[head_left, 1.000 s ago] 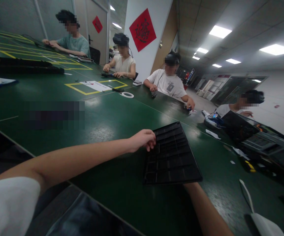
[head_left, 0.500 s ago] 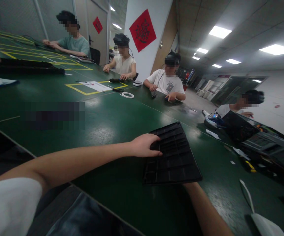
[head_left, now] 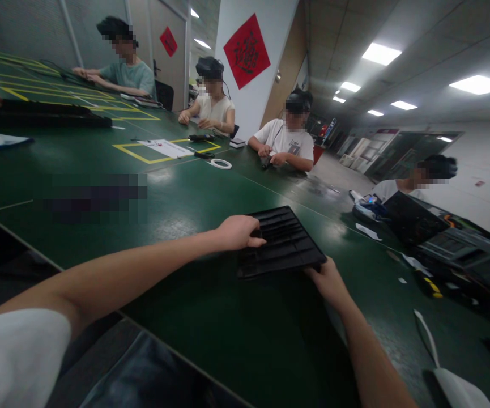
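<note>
Held between my two hands is a flat, black, ribbed plastic panel [head_left: 285, 241], tilted over the green table [head_left: 185, 198]. My left hand [head_left: 239, 232] grips its left edge, with the thumb on the ribbed face and the other fingers partly hidden. At the lower right corner, my right hand [head_left: 327, 280] closes on the panel's edge; most of those fingers are hidden beneath it.
To the right lies an open black computer case [head_left: 461, 249] beside a yellow-black tool [head_left: 431, 286]. A white corded object [head_left: 461, 388] sits at lower right. Farther back are a tape roll [head_left: 220, 164] and a paper sheet [head_left: 167, 148]. Several people sit around the table.
The panel has moved up and left and lies flatter to my view. My right hand, mostly hidden behind it before, now shows at its lower right corner. My left hand shifted slightly up and left.
</note>
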Tool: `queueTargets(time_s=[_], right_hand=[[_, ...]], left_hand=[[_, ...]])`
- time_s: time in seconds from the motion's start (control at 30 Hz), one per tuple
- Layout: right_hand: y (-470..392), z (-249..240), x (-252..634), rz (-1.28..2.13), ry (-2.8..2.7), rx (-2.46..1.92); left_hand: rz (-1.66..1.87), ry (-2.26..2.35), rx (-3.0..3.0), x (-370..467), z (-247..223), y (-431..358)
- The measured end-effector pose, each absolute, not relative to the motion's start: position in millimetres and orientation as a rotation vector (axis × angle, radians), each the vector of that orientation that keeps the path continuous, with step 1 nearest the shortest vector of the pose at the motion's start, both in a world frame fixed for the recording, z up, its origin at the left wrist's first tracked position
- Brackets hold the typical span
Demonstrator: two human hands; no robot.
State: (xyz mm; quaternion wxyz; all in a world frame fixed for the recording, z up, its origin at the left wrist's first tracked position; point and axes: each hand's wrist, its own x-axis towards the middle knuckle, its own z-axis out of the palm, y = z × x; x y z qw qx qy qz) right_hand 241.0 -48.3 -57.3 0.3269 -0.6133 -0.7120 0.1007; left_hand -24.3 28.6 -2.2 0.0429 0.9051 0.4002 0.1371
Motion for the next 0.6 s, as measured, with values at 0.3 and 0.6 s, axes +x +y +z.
queueTargets(time_s=[0.3, 0.6], right_hand=[[-53.6, -45.7, 278.9, 0.069, -1.776, -2.405], [-56.3, -52.7, 206.0, 0.388, -1.849, -1.586]], left_hand=[[0.188, 1.605, 2.772, -63.1, -8.1, 77.4], [0.571, 1.298, 2.599, -24.7, -17.0, 38.5]])
